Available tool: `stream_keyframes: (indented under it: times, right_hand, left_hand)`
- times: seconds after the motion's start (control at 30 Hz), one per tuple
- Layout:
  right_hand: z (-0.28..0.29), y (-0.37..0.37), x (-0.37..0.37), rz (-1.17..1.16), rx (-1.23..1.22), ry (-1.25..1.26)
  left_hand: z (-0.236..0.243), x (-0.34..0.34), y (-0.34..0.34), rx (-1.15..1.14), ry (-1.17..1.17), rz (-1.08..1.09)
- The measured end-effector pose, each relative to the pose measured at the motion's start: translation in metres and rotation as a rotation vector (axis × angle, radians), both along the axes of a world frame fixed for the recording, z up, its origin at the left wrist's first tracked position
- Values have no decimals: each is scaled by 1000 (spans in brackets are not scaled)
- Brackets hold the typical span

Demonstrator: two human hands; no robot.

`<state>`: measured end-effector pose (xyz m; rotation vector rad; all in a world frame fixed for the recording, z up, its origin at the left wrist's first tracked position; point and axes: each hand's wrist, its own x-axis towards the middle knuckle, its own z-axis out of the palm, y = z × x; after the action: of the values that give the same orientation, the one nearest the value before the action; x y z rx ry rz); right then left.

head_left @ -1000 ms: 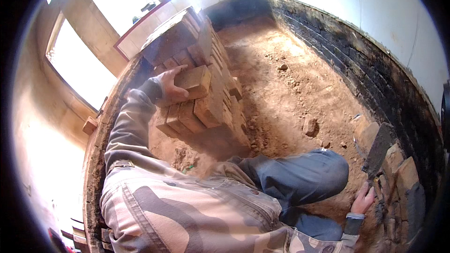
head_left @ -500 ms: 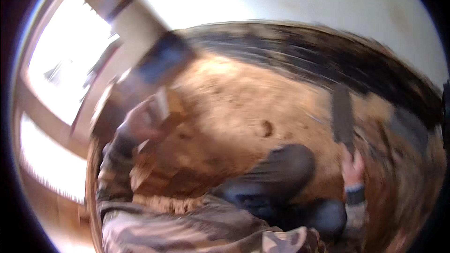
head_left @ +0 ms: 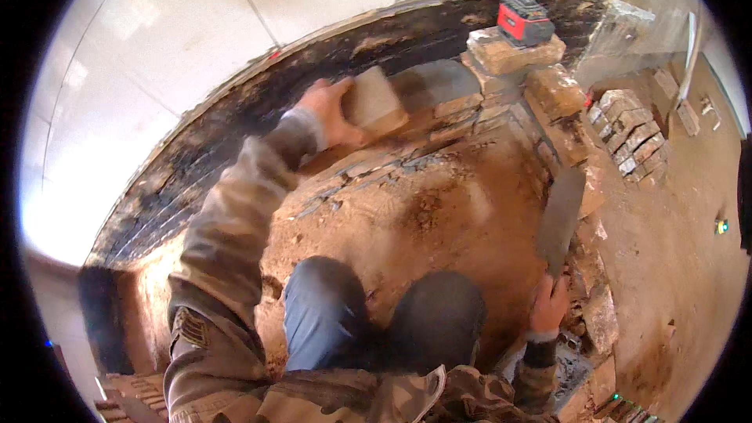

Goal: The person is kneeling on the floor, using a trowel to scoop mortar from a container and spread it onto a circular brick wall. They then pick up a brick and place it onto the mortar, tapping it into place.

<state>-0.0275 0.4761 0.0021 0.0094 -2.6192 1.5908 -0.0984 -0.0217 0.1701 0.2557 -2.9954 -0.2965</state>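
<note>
My left hand [head_left: 330, 113] is closed round the left end of a pale brick [head_left: 376, 102], held at the low brick wall [head_left: 458, 106] by the blackened back wall. To the right of that brick lies a smooth grey bed of mortar [head_left: 439, 82]. Whether the brick touches the wall beneath it, I cannot tell. My right hand [head_left: 550, 305] grips the handle of a trowel [head_left: 562, 215], whose long grey blade points away from me beside the right-hand brick wall. Near my right wrist, a grey mortar container [head_left: 576, 376] is partly hidden by my sleeve.
A red and black device [head_left: 526, 22] stands on bricks at the corner where the low walls meet. Beyond the right wall, stacked bricks [head_left: 630, 137] rest on the floor [head_left: 666, 266]. Sandy earth [head_left: 439, 211] lies between my knees and the walls.
The view has swung round to the right. My left hand has carried the brick from the left side to the back wall. My right hand still holds the trowel.
</note>
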Motion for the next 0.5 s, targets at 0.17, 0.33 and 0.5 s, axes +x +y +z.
stream_keyframes:
  times: [0.17,0.33,0.5]
  right_hand:
    - [-54,31,65,-259,-225,-335]
    - [-69,18,77,-128,-56,-357]
    - [-68,15,63,-6,126,-150]
  left_hand:
    - [-14,-133,62,-87,-119,-116]
    - [-35,-185,65,-271,-248,-77]
    - [-41,-196,62,-420,-215,-160]
